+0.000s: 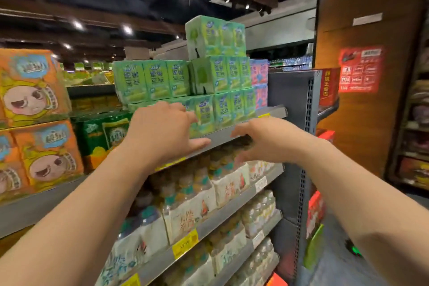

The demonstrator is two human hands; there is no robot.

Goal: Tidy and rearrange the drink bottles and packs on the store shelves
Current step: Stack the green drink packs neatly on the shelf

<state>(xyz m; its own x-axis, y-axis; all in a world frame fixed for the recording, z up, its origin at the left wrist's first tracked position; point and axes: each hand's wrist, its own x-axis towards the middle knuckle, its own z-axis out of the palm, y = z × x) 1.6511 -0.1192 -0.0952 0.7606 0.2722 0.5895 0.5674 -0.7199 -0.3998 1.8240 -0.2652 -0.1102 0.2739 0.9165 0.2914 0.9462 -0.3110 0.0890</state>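
Green drink-carton packs (218, 74) are stacked three layers high on the top shelf (234, 131), with one pack (214, 36) alone on top. My left hand (162, 130) lies against the front of the bottom green pack (209, 114), fingers straight, thumb along the shelf's front rail. Just to the right, in front of the shelf edge, my right hand (262, 137) hovers with loosely bent fingers and holds nothing. Below, packs of bottles in white paper sleeves (197, 195) fill the lower shelves.
Pink packs (259, 83) stand right of the green stack. Orange cartoon boxes (34, 118) and dark green packs (104, 132) fill the shelf unit to the left. The grey shelf end panel (294, 137) and an aisle with a wooden wall (362, 123) lie to the right.
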